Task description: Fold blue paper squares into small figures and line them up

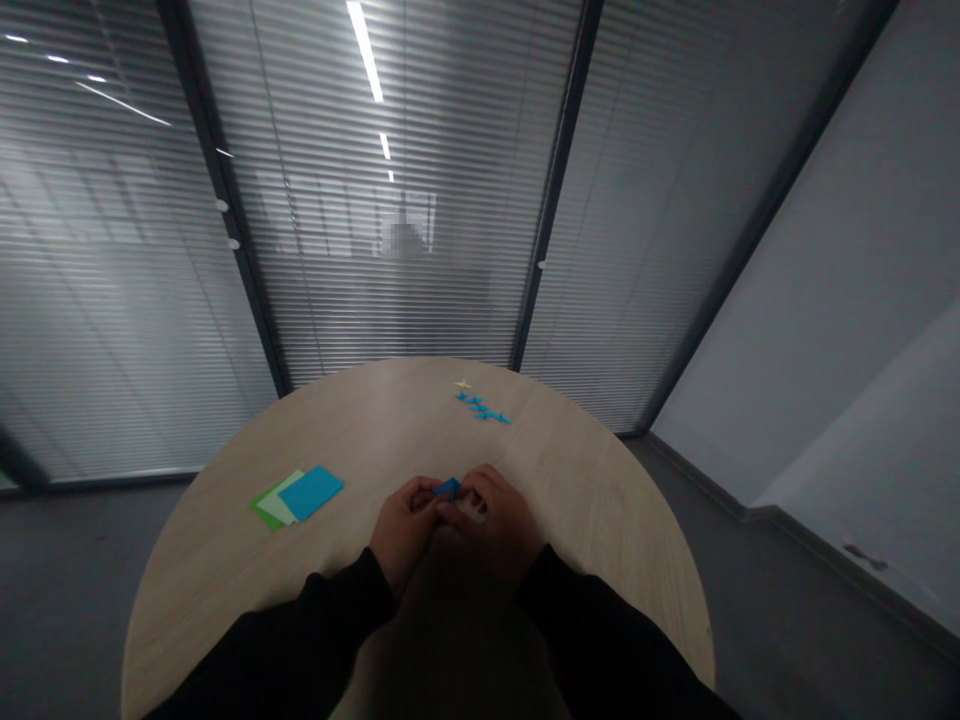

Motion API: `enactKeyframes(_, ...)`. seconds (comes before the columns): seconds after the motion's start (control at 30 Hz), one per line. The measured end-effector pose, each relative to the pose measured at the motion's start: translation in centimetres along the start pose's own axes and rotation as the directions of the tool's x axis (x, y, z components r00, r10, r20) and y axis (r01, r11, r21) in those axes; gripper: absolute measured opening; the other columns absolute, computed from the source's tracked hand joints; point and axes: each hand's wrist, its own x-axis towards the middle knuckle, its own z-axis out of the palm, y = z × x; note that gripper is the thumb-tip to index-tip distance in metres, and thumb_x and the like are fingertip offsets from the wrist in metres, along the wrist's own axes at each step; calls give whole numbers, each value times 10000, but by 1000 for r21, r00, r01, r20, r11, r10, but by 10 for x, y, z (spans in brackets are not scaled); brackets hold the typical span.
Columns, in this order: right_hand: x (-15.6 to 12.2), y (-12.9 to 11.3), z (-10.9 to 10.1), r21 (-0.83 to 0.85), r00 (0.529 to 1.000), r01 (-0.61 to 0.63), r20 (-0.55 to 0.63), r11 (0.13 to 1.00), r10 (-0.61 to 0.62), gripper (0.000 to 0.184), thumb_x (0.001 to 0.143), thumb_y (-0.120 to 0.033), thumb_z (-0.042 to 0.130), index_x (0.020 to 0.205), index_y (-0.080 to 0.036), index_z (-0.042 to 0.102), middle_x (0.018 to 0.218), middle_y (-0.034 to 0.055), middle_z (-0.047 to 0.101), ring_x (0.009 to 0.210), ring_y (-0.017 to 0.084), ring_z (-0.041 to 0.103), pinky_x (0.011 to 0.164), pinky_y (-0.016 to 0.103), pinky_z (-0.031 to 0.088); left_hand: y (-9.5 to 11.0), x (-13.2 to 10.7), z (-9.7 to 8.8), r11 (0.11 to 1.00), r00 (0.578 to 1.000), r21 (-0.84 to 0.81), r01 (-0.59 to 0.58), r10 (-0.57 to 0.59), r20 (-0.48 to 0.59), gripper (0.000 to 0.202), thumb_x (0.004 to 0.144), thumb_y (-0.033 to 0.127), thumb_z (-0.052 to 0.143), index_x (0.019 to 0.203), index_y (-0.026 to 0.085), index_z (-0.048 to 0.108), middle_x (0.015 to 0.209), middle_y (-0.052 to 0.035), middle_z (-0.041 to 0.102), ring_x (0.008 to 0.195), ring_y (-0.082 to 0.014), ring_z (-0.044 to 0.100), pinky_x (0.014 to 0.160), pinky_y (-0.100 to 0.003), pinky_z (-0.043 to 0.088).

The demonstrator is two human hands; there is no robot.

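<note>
Between my two hands, near the front middle of the table, is a small piece of folded blue paper [448,488]. My left hand [406,520] pinches its left side between thumb and fingers. On the right side, the curled fingers and thumb of my right hand [496,522] close on the same paper. The fingers cover much of it, so its full shape is hidden. Farther back lie several small blue folded paper stars [480,408] in a loose cluster, with one yellow folded star [463,384] just behind them.
A round wooden table [600,500] carries everything. To the left of my hands, flat sheets overlap: blue paper [312,493], pale green paper [274,507] and bright green paper [261,506]. Behind the table stands a glass partition with blinds [397,300]; a white wall [810,300] rises at right.
</note>
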Motion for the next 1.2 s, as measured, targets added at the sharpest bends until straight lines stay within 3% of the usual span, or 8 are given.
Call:
enactKeyframes(0.17, -1, 5, 1, -45, 998, 15, -58, 999, -17, 54, 847, -234, 628, 857, -185, 609, 853, 23, 592, 704, 148, 548, 652, 264, 425, 1, 0, 2, 1000, 1000, 28, 4, -4, 4, 306, 739, 305, 774, 974, 155, 649, 844, -64, 774, 758, -169, 710, 726, -284, 549)
enactKeyframes(0.23, -1, 5, 3, -71, 997, 5, -76, 997, -11, 78, 817, -197, 617, 894, -180, 617, 863, 31, 608, 710, 154, 553, 660, 268, 428, 1, 0, 2, 999, 1000, 37, -13, 12, 7, 291, 737, 326, 776, 936, 159, 645, 842, -63, 770, 769, -174, 713, 740, -295, 556)
enactKeyframes(0.5, -3, -4, 10, -68, 990, -99, -107, 993, 91, 100, 832, -216, 599, 905, -174, 652, 774, 29, 638, 658, 155, 569, 634, 268, 422, 2, 0, 4, 993, 998, 108, -50, 45, 41, 328, 758, 380, 738, 994, 171, 649, 878, -80, 775, 841, -217, 732, 794, -348, 567)
enactKeyframes(0.7, -2, -5, 8, 127, 962, -253, -69, 959, 263, 92, 813, -232, 630, 877, -175, 662, 691, 7, 651, 603, 140, 591, 576, 238, 443, 0, 1, 1, 948, 994, 299, -112, 110, 21, 255, 790, 370, 678, 940, 165, 671, 808, -70, 757, 750, -207, 707, 707, -329, 545)
enactKeyframes(0.9, -1, -4, 5, 151, 963, -249, -71, 957, 262, 79, 816, -259, 659, 831, -182, 651, 696, 9, 662, 598, 135, 602, 573, 235, 464, 2, 0, 1, 900, 989, 411, -145, 144, 34, 236, 809, 366, 656, 939, 176, 706, 796, -67, 761, 713, -207, 688, 667, -318, 514)
enactKeyframes(1.03, -1, -4, 5, 123, 972, -218, -66, 968, 227, 45, 823, -236, 647, 826, -192, 636, 709, 14, 676, 619, 153, 637, 589, 253, 484, 5, -3, 3, 899, 986, 407, -163, 164, 33, 229, 811, 364, 660, 937, 180, 715, 783, -74, 764, 695, -211, 687, 658, -319, 509)
enactKeyframes(1.2, -2, -5, 8, 203, 960, -260, -54, 944, 276, 57, 841, -252, 640, 838, -196, 630, 734, 20, 708, 634, 159, 672, 597, 254, 511, 8, -4, 3, 898, 986, 410, -159, 165, 19, 227, 808, 357, 665, 943, 182, 713, 784, -73, 768, 711, -219, 695, 670, -324, 515)
